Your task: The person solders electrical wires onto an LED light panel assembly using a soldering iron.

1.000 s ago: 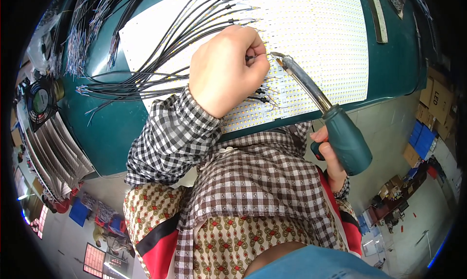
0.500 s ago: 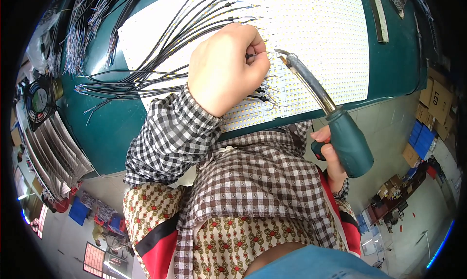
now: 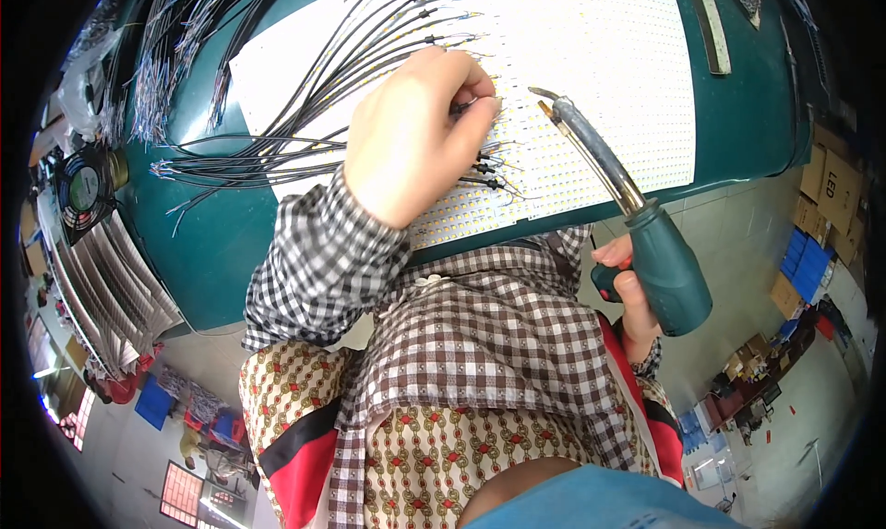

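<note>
A large white LED panel (image 3: 628,77) dotted with rows of small yellow chips lies on the green table. Black cables (image 3: 318,90) with thin stripped wire ends spread over its left part. My left hand (image 3: 406,132) is over these cables, thumb and forefinger pinched on a black cable whose end is mostly hidden by the fingers. In my right hand (image 3: 637,307) is a green pistol-shaped soldering gun (image 3: 666,261), held off the table's near edge. Its long metal barrel points up and left, and the bent tip hovers over the panel, right of my left fingers.
More cable bundles (image 3: 166,67) with bare coloured ends lie at the far left of the green table (image 3: 212,270). A metal strip (image 3: 709,30) rests at the far right. A small black fan (image 3: 83,187) stands at the left; cardboard boxes (image 3: 835,187) are stacked at the right.
My left hand has shifted slightly left, away from the soldering tip, with its fingers still pinched. The soldering gun has barely moved.
</note>
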`<state>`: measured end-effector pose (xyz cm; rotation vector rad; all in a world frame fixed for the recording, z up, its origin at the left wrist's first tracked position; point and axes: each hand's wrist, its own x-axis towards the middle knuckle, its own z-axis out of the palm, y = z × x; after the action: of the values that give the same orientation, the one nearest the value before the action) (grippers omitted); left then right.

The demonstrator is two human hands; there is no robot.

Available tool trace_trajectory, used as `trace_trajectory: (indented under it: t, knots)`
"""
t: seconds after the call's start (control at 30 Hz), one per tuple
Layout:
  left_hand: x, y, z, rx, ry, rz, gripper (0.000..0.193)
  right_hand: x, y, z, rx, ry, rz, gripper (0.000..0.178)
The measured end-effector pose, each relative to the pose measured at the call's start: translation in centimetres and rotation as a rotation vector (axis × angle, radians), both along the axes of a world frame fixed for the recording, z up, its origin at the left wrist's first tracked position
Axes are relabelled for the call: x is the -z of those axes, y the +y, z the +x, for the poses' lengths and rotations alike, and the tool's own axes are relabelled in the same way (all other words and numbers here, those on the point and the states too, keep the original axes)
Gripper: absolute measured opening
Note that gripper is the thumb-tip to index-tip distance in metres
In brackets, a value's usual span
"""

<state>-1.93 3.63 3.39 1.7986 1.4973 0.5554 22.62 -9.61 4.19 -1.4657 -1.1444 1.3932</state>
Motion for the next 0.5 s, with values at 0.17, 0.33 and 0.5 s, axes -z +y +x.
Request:
trace_trajectory:
  t: [0.17,0.33,0.5]
  knots:
    - [-1.7,-0.9,-2.0,0.024,0.034,0.372,0.013,0.2,-0.2,0.2,0.014,0.003,0.018,0.035]
    - [-2.1,-1.8,-1.4,0.097,0.162,0.119,0.012,1.2,-0.5,-0.4,0.023,0.028,0.027,0.035]
    - [-0.8,-1.4,-1.0,0.091,0.141,0.122,0.008,1.2,-0.5,-0.3,0.026,0.082,0.047,0.035]
